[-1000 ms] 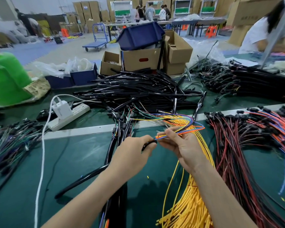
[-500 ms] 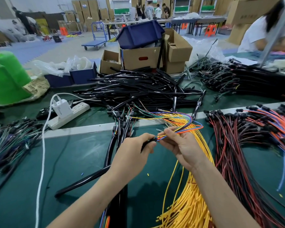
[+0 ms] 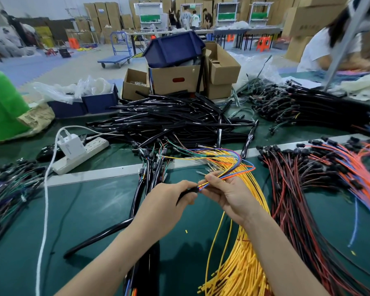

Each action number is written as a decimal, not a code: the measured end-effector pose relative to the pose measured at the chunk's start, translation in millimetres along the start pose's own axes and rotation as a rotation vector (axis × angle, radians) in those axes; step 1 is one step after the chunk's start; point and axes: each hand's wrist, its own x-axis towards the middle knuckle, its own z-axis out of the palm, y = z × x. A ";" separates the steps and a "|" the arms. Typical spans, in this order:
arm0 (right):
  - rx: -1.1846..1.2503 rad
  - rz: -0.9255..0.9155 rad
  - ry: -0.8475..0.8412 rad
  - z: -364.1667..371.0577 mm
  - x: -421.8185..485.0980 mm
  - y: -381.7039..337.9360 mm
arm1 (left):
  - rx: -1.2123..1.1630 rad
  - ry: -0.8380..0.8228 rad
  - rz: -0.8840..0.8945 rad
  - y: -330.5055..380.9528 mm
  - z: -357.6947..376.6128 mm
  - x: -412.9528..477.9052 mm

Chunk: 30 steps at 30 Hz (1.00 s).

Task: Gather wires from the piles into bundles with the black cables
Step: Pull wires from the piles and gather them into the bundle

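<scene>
Okay, both yr hands are mid-frame over the green surface (image 3: 90,210). Yr left hand (image 3: 169,201) is curled round the end of a black cable (image 3: 98,238). Its tip pokes out past the thumb twd 2 o'clock, and the rest runs off along the surface twd 8 o'clock. Yr right hand (image 3: 229,195) pinches a small bunch of coloured wires (image 3: 239,169) (orange, blue, yellow, purple) btwn thumb and fingers. Their ends meet the cable tip right btwn the two hands, and the wires arc up twd 12 o'clock, then bend left. Under yr right wrist, from 5 o'clock up to 1, lies the yellow wire pile (image 3: 244,263). Just beside it at 3 o'clock is the red-and-black wire pile (image 3: 286,189), w/ the orange wire pile (image 3: 350,167) beyond at the right edge. At 12 o'clock, past the pale strip crossing the surface, sits the heap of black cables (image 3: 169,118). At 10 o'clock there's a white power strip (image 3: 81,155) w/ a charger (image 3: 72,145) plugged in, and a white cord (image 3: 45,210) drops twd 7 o'clock. At 9 o'clock is a tangle of dark wires (image 3: 6,189). Further back at 12 are cardboard boxes (image 3: 175,80) w/ a blue bin (image 3: 175,48) tipped on top. A green tub (image 3: 2,107) sits at the left edge, and another person (image 3: 320,50) in a white top is at 2 o'clock.
</scene>
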 end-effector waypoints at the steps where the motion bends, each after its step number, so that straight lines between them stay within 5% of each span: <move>1: -0.002 0.002 0.006 0.2 -0.6 -0.5 | 0.003 -0.007 0.006 -0.4 -0.2 -0.4; 18: -0.113 -0.152 0.005 11.7 -1.5 10.5 | -0.117 0.151 -0.053 1.9 3.9 -6.5; 30: -0.229 -0.124 -0.075 4.6 -3.7 7.0 | -0.057 -0.052 -0.067 -0.5 -7.0 -2.9</move>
